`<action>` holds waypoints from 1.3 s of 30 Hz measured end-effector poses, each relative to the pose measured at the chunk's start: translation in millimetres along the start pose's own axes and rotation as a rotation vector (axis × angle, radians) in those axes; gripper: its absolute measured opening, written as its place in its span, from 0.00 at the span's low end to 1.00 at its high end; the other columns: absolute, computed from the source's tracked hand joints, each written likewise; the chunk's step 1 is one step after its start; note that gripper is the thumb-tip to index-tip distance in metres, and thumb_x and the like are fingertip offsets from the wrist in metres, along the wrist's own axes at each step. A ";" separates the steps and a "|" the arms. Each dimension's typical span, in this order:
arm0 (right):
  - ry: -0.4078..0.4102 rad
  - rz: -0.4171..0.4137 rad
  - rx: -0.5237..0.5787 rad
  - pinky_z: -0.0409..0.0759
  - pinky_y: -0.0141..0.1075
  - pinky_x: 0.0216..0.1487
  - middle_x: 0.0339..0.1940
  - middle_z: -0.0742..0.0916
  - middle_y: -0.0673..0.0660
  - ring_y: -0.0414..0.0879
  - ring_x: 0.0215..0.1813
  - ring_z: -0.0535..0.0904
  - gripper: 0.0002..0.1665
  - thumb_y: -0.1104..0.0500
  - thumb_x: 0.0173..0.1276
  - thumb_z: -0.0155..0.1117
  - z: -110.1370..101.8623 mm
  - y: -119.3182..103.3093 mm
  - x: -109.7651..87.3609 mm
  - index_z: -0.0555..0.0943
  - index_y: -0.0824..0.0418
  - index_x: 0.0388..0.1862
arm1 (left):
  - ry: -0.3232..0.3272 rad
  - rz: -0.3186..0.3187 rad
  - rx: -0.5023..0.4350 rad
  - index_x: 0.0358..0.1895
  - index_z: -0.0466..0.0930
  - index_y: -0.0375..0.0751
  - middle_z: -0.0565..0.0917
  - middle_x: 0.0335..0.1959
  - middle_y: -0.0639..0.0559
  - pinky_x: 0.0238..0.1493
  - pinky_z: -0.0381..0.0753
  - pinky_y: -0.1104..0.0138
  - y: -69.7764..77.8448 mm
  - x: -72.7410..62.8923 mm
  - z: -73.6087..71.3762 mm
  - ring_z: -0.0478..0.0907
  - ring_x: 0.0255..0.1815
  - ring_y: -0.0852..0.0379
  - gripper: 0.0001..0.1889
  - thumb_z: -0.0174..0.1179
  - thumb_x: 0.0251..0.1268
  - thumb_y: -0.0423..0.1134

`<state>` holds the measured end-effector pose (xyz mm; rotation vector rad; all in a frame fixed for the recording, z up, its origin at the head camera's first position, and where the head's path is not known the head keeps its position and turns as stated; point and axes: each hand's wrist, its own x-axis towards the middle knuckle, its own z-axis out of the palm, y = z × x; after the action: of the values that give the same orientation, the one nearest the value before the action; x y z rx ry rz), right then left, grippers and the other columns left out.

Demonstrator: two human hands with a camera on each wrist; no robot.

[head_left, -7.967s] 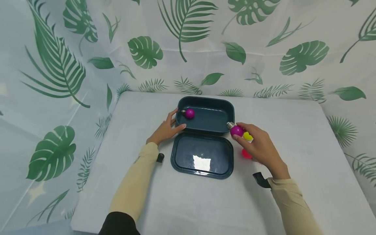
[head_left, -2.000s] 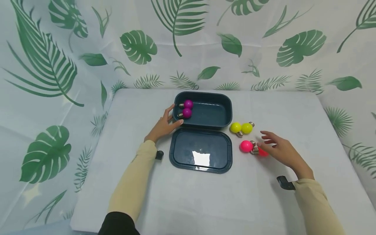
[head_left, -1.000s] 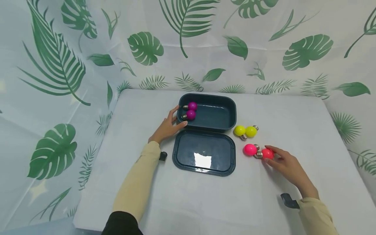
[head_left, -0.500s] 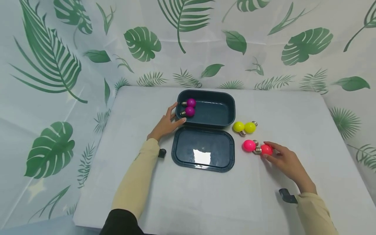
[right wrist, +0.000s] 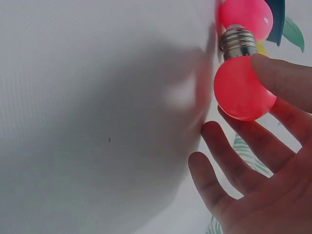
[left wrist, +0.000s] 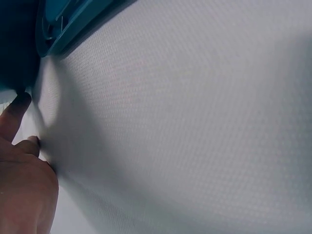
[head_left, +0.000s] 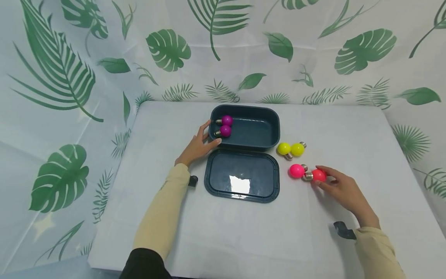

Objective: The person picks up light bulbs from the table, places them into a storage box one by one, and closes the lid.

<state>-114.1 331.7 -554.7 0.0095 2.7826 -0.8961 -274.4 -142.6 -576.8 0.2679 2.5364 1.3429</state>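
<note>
A red bulb was held in the right hand, nearer to the right edge of the worktop than to the left. It was pinched by its coloured globe between the thumb and the fingers opposite, with the metal base pointed toward the left edge; in the right wrist view two other fingers were seen spread apart, clear of the bulb. Whether the red bulb was borne by the worktop or raised from it could not be told. A pink bulb was placed just beside its base; whether the two were in contact could not be made out. Two yellow bulbs were set close together between the pink bulb and the far edge.

A dark box was set near the middle of the far edge. Its near left corner was touched by the left hand, with the thumb laid at the near side and the fingers spread apart from it at the left wall. Two purple bulbs were contained at the box's left end, side by side, their bases turned to the left edge. A dark lid was laid flat along the box's near side.
</note>
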 end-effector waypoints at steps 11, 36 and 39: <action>0.070 -0.028 -0.005 0.82 0.65 0.52 0.67 0.79 0.77 0.74 0.61 0.75 0.33 0.58 0.78 0.68 -10.8 -4.7 -1.9 0.73 0.67 0.77 | 0.001 -0.018 0.005 0.89 0.43 0.69 0.60 0.86 0.44 0.86 0.31 0.53 0.2 0.4 -0.3 0.63 0.83 0.52 0.49 0.62 0.74 0.66; 0.127 -0.096 -0.012 0.79 0.60 0.55 0.69 0.80 0.74 0.72 0.64 0.75 0.34 0.55 0.79 0.69 -30.8 -32.7 29.9 0.73 0.66 0.78 | 0.005 -0.034 0.000 0.88 0.43 0.69 0.61 0.85 0.44 0.85 0.30 0.50 -0.2 1.7 0.0 0.62 0.83 0.50 0.49 0.63 0.73 0.66; 0.129 -0.122 -0.011 0.79 0.62 0.56 0.69 0.80 0.73 0.71 0.65 0.75 0.34 0.55 0.78 0.70 -31.1 -42.1 39.3 0.74 0.66 0.77 | 0.004 -0.029 -0.001 0.89 0.43 0.69 0.62 0.85 0.43 0.86 0.31 0.51 0.4 1.2 -0.9 0.62 0.83 0.51 0.49 0.63 0.73 0.66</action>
<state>-161.9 313.0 -514.1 -0.1093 2.9347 -0.9395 -275.8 -142.7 -576.1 0.2275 2.5331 1.3359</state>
